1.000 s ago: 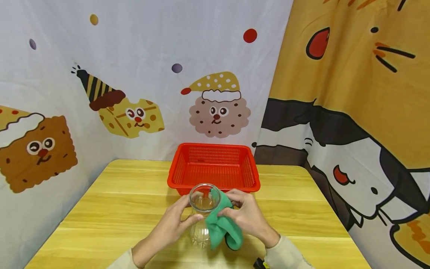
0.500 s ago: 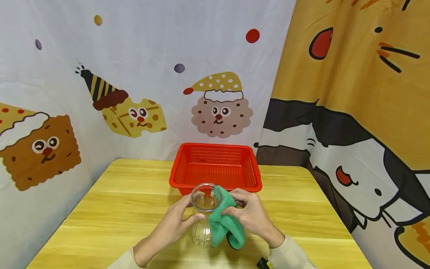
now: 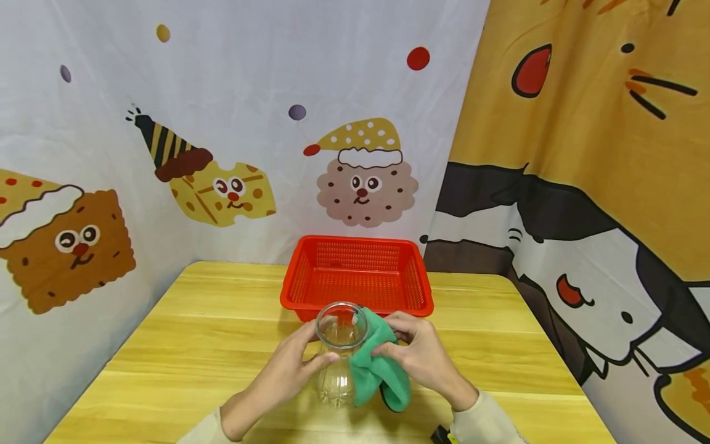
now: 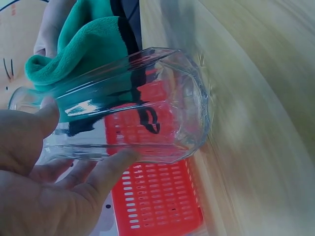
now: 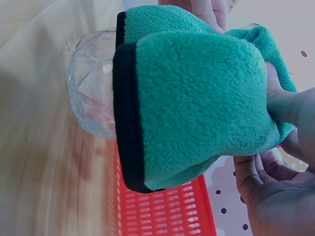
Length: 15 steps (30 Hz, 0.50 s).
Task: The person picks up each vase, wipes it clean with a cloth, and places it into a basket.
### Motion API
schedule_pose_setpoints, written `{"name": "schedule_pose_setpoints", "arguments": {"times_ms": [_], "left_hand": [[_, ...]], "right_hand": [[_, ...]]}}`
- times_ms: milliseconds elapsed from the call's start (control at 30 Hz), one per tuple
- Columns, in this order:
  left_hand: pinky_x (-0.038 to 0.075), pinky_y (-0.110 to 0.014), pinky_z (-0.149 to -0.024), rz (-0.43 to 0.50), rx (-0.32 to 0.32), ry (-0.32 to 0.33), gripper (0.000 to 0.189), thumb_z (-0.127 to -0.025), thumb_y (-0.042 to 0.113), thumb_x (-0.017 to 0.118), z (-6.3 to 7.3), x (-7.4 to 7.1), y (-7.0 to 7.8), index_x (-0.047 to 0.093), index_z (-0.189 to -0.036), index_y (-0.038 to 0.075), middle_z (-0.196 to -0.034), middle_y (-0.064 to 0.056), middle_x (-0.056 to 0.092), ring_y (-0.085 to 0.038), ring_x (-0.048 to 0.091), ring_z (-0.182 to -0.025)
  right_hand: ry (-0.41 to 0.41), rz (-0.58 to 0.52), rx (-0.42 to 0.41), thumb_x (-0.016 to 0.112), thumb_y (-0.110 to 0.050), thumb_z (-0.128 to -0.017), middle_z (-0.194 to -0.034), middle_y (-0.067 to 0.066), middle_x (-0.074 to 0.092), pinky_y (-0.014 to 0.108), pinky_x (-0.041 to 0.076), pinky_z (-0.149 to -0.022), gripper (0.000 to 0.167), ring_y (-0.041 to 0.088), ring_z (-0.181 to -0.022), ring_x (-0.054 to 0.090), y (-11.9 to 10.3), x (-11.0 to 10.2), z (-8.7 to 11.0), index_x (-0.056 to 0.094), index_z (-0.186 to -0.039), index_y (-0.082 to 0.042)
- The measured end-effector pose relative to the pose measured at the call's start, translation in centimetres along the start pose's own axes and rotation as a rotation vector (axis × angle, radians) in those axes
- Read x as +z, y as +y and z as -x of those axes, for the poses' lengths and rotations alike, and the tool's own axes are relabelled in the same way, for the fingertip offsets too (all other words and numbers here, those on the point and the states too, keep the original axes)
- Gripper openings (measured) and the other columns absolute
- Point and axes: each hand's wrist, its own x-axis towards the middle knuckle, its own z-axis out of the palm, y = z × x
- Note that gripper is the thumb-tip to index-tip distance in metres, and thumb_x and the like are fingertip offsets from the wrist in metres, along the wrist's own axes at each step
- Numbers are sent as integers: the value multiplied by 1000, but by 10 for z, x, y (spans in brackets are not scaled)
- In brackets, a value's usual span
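A clear glass jar (image 3: 335, 385) with a round open mouth and a faceted base stands upright in front of me, its base at the tabletop. My left hand (image 3: 283, 365) grips it from the left, thumb on the near side and fingers on the far side, as the left wrist view also shows. In my right hand (image 3: 426, 356) a green cloth (image 5: 197, 98) with a black edge is pinched between thumb and fingers. The cloth lies along the right side of the jar (image 4: 172, 103) near its rim, and its lower part hangs in a fold.
A red plastic basket (image 3: 355, 308) with perforated walls sits just behind the jar on the wooden table (image 3: 211, 327). By my right sleeve is a small black and yellow object (image 3: 442, 435). Printed curtains (image 3: 222, 80) close off the back and right side.
My right hand has drawn the cloth slightly to the right along the jar. My left hand keeps its hold, and the head view has shifted a little.
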Motion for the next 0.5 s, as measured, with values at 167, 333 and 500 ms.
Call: {"name": "schedule_pose_setpoints", "arguments": {"times_ms": [167, 333, 500], "left_hand": [[72, -49, -108, 100, -57, -31, 64, -110, 31, 84, 2, 0, 3, 59, -167, 15, -154, -12, 75, -43, 75, -139], [72, -48, -105, 131, -147, -20, 75, -104, 32, 93, 4, 2, 8, 58, -169, 19, -161, -11, 68, -43, 69, -147], [73, -52, -105, 32, -176, 64, 83, -91, 36, 104, 2, 9, 13, 63, -161, 18, -153, -7, 71, -35, 70, -144]], "right_hand": [[-1, 15, -10, 97, -5, -93, -122, 2, 84, 28, 73, -86, 36, 14, -107, 83, 1, -6, 4, 90, -124, -23], [5, 18, -8, 97, -6, -94, -122, 4, 84, 27, 72, -88, 34, 14, -106, 83, 1, -12, 7, 90, -124, -21], [13, 14, 8, 96, -6, -94, -123, 5, 84, 29, 73, -89, 34, 15, -107, 84, 2, -17, 9, 90, -125, -18]]}}
